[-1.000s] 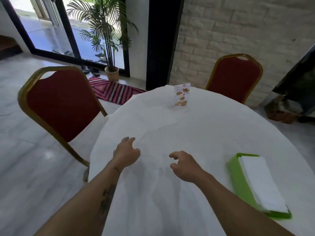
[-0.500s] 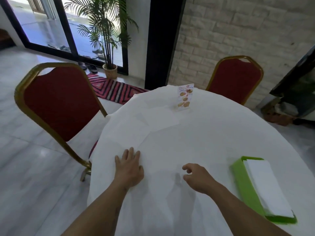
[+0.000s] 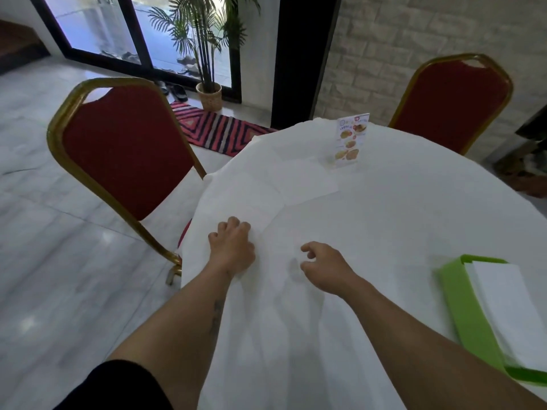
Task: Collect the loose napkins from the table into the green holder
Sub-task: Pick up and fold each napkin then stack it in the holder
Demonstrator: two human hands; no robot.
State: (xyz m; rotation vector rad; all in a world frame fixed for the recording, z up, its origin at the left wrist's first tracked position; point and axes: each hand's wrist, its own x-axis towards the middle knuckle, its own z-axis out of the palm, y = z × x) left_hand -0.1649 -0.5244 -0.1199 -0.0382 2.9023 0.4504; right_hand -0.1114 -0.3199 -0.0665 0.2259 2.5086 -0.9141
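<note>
Under the left hand point(image 3: 232, 247), a loose napkin point(image 3: 251, 202) on the tabletop point(image 3: 414, 217) — fingers flat half a second ago, now curled, bunching its near corner; grip closing on it. Right hand point(image 3: 322, 266) hovers just beside, fingers loosely hooked, holding nothing, little moved. More napkins point(image 3: 305, 179) lie beyond the left hand. Green holder point(image 3: 461, 297), already part-filled, sits well right of the right hand — pickup looks begun, transfer pending.

Floor: you stand on pale glossy marble point(image 3: 59, 247).
Wall: light stone brick point(image 3: 414, 39).
Chairs: red, gold-framed, one left point(image 3: 124, 149), one beyond point(image 3: 453, 105).
Window: daylit glass door point(image 3: 97, 28), potted palm point(image 3: 204, 48), striped rug point(image 3: 219, 131).
</note>
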